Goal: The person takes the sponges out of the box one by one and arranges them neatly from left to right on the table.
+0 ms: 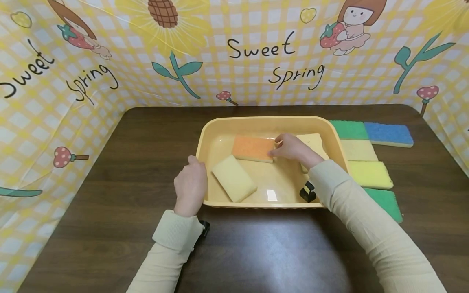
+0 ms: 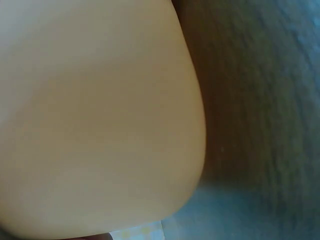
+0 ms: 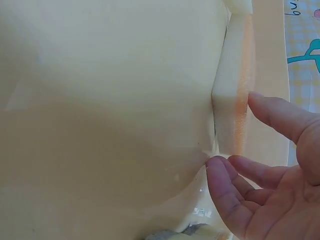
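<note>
I have the right hand partly open, thumb and fingertips bent and touching the right end of the orange sponge; whether they grip it, I cannot tell. The sponge lies flat in the yellow tray, behind a pale sponge. My left hand grips the tray's left rim, fingers curled. More sponges lie right of the tray.

Eight sponges are showing. One tray is holding three: one orange sponge lying toward 10 o'clock, two pale sponges lying at 8 and 2. Outside, five are lying at 2–4 o'clock: two green, one blue, two yellowish.
</note>
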